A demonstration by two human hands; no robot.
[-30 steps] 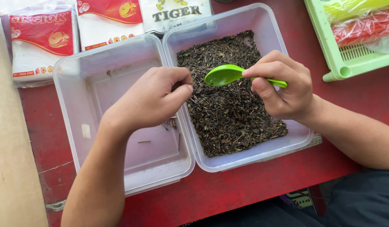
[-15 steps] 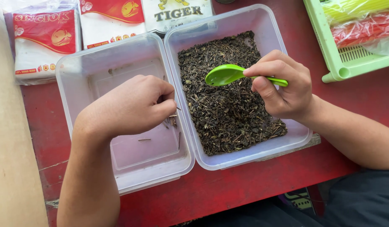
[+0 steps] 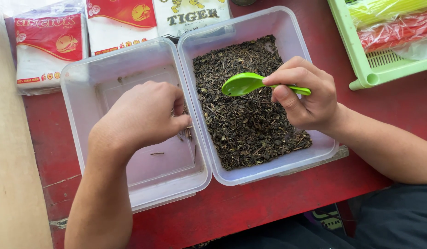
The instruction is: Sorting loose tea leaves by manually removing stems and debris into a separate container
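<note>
Left hand [image 3: 142, 115]: fingers curled, pinching a few stems inside the nearly empty clear tub [image 3: 84, 115].
Right hand [image 3: 305, 94]: gripping green spoon [image 3: 246, 84] over the dried leaves [image 3: 248, 124] (spoon empty).
Progress: early; the full tub [image 3: 287, 32], mid-worktop, remains largely unsorted.

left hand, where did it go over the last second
The left hand drew back from the divide between the tubs, leftward and deeper into the near-empty tub, its fingertips now pinching a few leaf bits there. The right hand kept its grip on the green spoon over the tub of dried leaves; both tubs stayed put.
</note>
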